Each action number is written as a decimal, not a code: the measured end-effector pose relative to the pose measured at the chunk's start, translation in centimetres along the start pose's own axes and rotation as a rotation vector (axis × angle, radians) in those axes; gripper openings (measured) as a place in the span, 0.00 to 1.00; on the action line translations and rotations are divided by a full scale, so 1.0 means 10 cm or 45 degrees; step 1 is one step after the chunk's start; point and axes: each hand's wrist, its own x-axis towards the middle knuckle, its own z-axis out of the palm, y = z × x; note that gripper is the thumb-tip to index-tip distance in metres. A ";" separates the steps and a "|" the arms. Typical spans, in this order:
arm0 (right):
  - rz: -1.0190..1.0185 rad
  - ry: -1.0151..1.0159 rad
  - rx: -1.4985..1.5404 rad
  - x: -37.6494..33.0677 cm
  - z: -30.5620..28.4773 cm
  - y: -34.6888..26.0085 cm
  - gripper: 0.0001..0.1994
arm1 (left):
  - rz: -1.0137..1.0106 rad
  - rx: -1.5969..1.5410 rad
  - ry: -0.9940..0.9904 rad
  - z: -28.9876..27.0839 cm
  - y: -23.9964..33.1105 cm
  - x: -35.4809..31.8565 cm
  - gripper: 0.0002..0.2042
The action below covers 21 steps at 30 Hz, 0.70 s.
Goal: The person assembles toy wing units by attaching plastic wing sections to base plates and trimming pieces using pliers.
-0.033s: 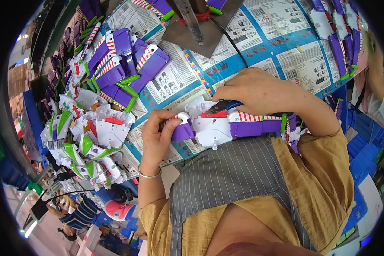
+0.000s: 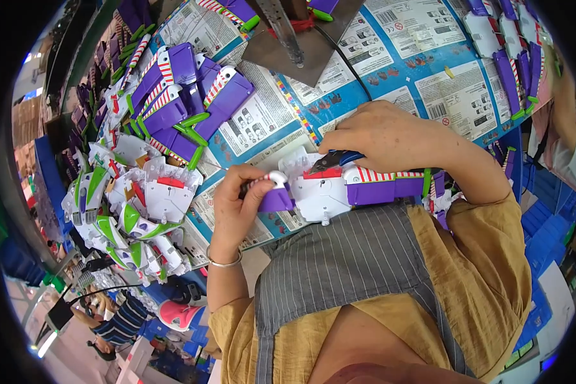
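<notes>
The labels are on the work surface (image 2: 390, 70), which is covered with printed package sheeting: white panels (image 2: 429, 29) on a blue ground, carrying barcodes, small pictograms, red round symbols and dense text blocks. Much of the fine print is too small to make out.

The white plastic housing (image 2: 321, 198) lies on this sheeting, directly in front of the apron (image 2: 339, 269). A purple left wing (image 2: 276, 201) with a white rounded cap adjoins its left side; a purple right wing (image 2: 370, 193) with a red-and-white striped edge and green tip extends from its right side.

The left hand (image 2: 238, 195) pinches the left wing between thumb and fingers. The right hand (image 2: 379, 131) is closed around dark pliers (image 2: 329, 162) with blue handles, the tool's nose positioned at the red insert (image 2: 324, 173) of the housing. The right hand conceals part of the handles.

Beyond the housing, an angular metal plate (image 2: 301, 69) with an upright bar (image 2: 284, 29) and a black cable (image 2: 352, 69) occupy the table. Striped purple wing assemblies (image 2: 230, 93) and white-and-green toy shells (image 2: 134, 221) are piled to the left.
</notes>
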 end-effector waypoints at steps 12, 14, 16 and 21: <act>0.024 0.008 -0.034 -0.02 0.05 0.01 0.15 | 0.028 0.256 -0.158 0.09 0.25 -0.07 0.10; 0.023 0.018 -0.038 -0.01 0.05 0.01 0.15 | 0.001 0.247 -0.157 0.08 0.26 -0.07 0.10; 0.019 0.016 -0.027 0.00 0.07 0.02 0.14 | -0.025 0.235 -0.158 0.08 0.28 -0.08 0.10; 0.060 -0.014 -0.028 0.01 0.05 -0.01 0.14 | -0.107 0.306 -0.195 0.09 0.30 -0.05 0.10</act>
